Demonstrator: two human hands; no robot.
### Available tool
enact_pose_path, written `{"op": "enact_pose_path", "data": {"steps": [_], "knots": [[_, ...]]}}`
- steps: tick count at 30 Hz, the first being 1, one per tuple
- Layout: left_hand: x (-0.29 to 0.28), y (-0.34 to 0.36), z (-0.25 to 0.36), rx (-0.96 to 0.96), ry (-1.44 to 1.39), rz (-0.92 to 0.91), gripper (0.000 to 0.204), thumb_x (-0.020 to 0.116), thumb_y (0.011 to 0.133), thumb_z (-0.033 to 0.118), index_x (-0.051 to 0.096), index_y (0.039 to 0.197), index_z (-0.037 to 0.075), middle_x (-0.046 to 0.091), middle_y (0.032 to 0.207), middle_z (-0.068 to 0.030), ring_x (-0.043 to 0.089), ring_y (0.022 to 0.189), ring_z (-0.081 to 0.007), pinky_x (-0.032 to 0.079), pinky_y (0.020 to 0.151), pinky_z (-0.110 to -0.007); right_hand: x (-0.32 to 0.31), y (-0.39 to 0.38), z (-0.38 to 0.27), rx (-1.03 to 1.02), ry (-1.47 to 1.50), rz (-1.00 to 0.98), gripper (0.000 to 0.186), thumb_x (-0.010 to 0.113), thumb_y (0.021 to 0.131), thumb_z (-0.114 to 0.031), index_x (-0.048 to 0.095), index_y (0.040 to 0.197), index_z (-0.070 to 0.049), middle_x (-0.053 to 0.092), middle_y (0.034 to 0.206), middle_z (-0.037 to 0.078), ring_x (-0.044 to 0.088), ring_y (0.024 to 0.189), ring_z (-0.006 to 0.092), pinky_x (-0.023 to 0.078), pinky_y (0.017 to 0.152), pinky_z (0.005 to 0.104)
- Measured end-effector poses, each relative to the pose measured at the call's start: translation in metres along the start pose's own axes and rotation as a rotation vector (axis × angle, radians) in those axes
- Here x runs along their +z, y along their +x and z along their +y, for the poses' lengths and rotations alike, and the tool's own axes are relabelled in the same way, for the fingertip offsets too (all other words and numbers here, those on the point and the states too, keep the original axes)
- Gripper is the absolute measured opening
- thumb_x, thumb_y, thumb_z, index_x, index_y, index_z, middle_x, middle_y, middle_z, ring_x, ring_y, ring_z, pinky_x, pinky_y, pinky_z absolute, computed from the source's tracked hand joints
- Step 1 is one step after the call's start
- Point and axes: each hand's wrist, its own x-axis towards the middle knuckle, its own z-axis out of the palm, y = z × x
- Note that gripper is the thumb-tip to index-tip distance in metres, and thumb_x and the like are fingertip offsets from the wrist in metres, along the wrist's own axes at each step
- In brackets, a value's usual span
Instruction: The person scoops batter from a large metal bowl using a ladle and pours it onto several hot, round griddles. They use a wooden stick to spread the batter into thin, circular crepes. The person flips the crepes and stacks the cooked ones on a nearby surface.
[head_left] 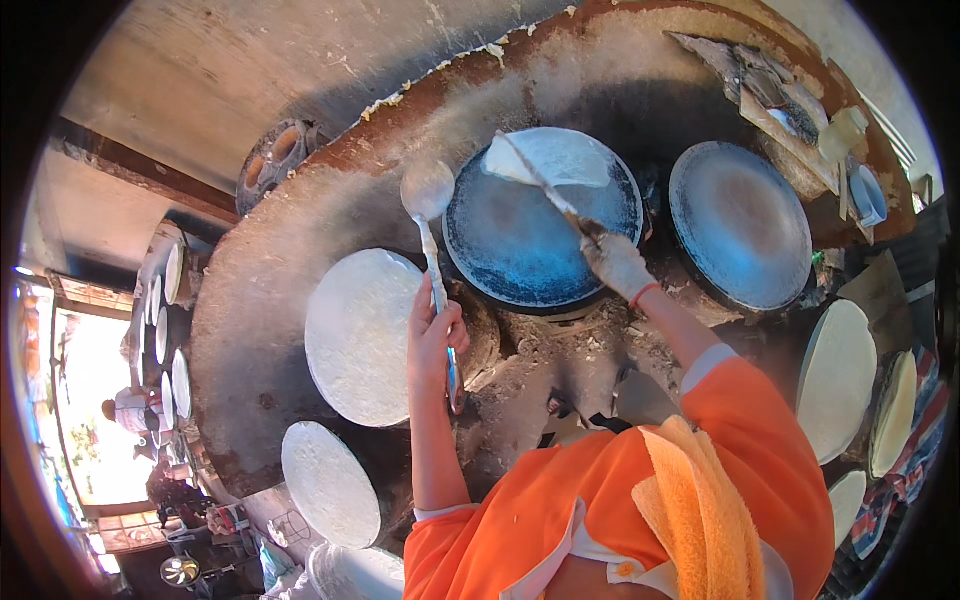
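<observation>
My left hand (434, 330) is closed around the handle of a large metal ladle (428, 190), its bowl pointing away from me. In a pale glove, my right hand (617, 264) grips a long thin flat stick (540, 178). The stick's far part lies across a thin white flatbread (575, 158) at the far side of a round dark griddle (535, 245). The bread covers only that far part, and its near edge looks straight, perhaps folded. Left of this griddle, a full white round of flatbread (362, 335) covers another cooking surface.
A bare dark griddle (740, 225) sits to the right. More white rounds (332, 485) lie at lower left, and others (838, 380) at far right. A blue container (868, 195) stands beside boards at the back right. Another person (138, 410) is far off left.
</observation>
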Motion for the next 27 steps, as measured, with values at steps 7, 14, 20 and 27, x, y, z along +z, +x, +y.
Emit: {"op": "enact_pose_path", "data": {"steps": [7, 14, 20, 27], "knots": [[0.009, -0.016, 0.01, -0.03, 0.012, 0.09, 0.057, 0.048, 0.085, 0.002, 0.025, 0.136, 0.01, 0.037, 0.062, 0.0024, 0.032, 0.044, -0.0048, 0.027, 0.04, -0.021, 0.001, 0.005, 0.023, -0.254, 0.308, -0.021, 0.035, 0.044, 0.086, -0.026, 0.052, 0.112, -0.003, 0.059, 0.105, 0.013, 0.058, 0.087, 0.0222, 0.048, 0.072, 0.0326], [0.025, 0.013, 0.027, -0.097, 0.117, 0.228, 0.029, 0.043, 0.092, 0.012, 0.039, 0.12, 0.008, 0.043, 0.07, -0.0007, 0.033, 0.043, -0.0055, 0.03, 0.039, -0.021, 0.059, 0.06, 0.063, -0.381, 0.101, -0.018, 0.034, 0.049, 0.085, -0.014, 0.052, 0.114, 0.002, 0.059, 0.107, 0.017, 0.06, 0.091, 0.0189, 0.049, 0.07, 0.0268], [0.003, 0.067, 0.016, -0.123, 0.207, 0.139, 0.025, 0.041, 0.093, 0.013, 0.043, 0.117, 0.009, 0.043, 0.064, -0.0005, 0.035, 0.04, -0.0067, 0.031, 0.037, -0.022, 0.043, 0.036, 0.051, -0.22, 0.842, -0.214, 0.037, 0.053, 0.085, -0.017, 0.051, 0.119, -0.003, 0.061, 0.093, 0.019, 0.061, 0.079, 0.0198, 0.048, 0.07, 0.0263], [0.004, 0.151, -0.042, 0.424, 1.043, 0.228, 0.041, 0.045, 0.089, 0.011, 0.038, 0.129, 0.004, 0.05, 0.065, -0.0107, 0.049, 0.053, -0.0188, 0.042, 0.051, -0.032, -0.017, 0.001, -0.01, -0.341, 0.731, -0.198, 0.036, 0.048, 0.089, -0.018, 0.05, 0.119, 0.001, 0.061, 0.084, 0.017, 0.059, 0.072, 0.0177, 0.047, 0.065, 0.0273]]}}
